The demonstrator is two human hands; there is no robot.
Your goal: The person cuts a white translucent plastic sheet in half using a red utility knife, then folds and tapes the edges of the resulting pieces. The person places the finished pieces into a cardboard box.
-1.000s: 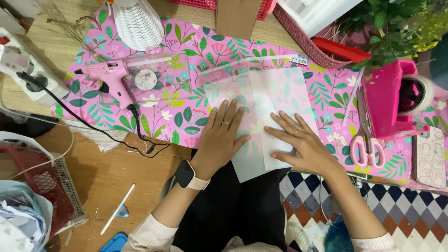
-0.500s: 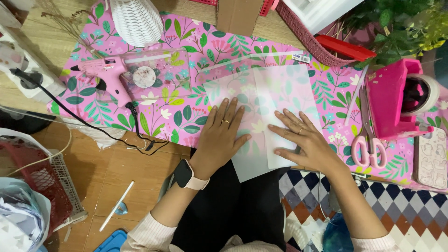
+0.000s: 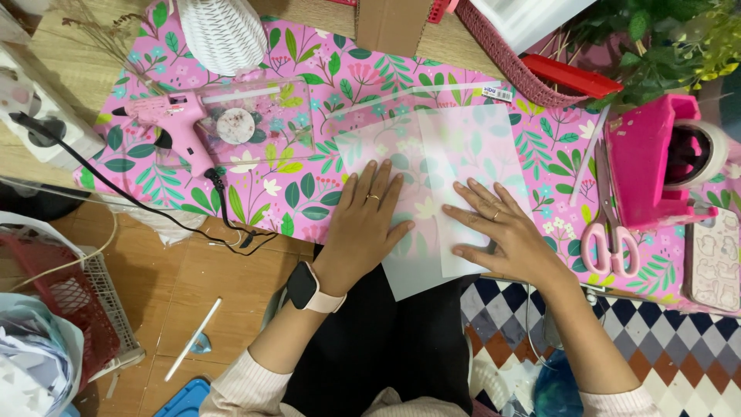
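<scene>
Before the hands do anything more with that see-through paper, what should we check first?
1. Both hands flat on the paper: ok. The left hand and right hand press on the translucent white sheets.
2. Sheets fully on the table: not ok. Their near edge hangs past the pink leafy table cover over the lap.
3. Sheets lined up: cannot tell; two layers overlap, their edges offset.
4. Pink-handled scissors away from the fingers: ok, they lie to the right, apart from the right hand.
5. Pink glue gun away from the paper: ok, it lies to the left, its black cord trailing off the table.
</scene>
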